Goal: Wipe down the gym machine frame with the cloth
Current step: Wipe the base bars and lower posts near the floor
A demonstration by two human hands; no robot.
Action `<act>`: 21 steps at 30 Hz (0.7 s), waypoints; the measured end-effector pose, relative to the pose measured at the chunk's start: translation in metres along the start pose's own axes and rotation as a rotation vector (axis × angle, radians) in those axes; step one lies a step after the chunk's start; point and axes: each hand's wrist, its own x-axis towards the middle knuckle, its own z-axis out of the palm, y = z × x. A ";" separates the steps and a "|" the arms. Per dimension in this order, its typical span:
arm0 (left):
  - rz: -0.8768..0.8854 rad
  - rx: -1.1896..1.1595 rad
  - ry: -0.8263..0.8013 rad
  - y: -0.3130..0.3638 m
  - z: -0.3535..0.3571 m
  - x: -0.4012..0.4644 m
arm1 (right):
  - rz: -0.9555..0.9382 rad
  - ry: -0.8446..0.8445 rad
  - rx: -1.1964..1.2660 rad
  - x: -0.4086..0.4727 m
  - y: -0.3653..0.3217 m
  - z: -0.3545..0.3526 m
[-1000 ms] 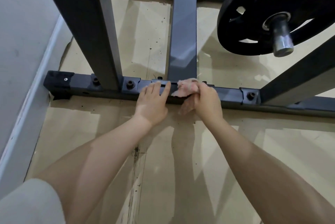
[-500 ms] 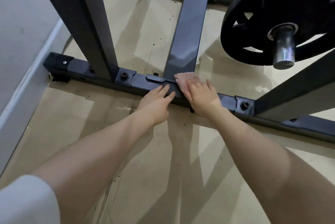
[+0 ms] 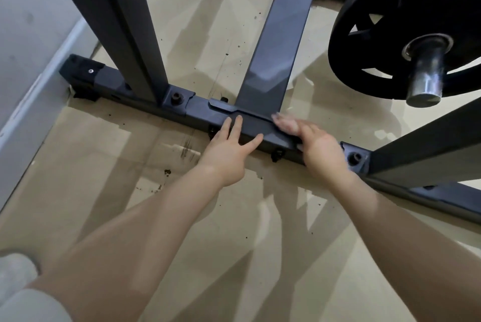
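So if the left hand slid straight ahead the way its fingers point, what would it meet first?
The left hand already touches the base bar; going on, its fingers would likely meet the flat cross-member rising behind, though depth is uncertain.

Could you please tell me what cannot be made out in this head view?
- Cloth: motion-blurred, mostly under the right hand.
- Right hand's fingers: blurred, grip unclear.
- Weight plate: cut off by the top and right edges.
- Bolt on the base bar: too small for detail.

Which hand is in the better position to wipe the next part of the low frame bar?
Right. The right hand already holds the cloth on the frame bar; the left hand only rests bare fingers there.
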 end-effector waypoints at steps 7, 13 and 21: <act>-0.074 0.031 0.010 0.017 0.006 0.001 | 0.185 0.115 -0.021 0.004 -0.011 0.020; -0.150 0.133 0.013 0.035 0.014 -0.008 | 0.087 0.143 -0.359 -0.033 0.023 0.011; -0.223 -0.033 -0.002 0.029 0.006 -0.002 | -0.500 0.147 -0.345 -0.028 -0.010 0.033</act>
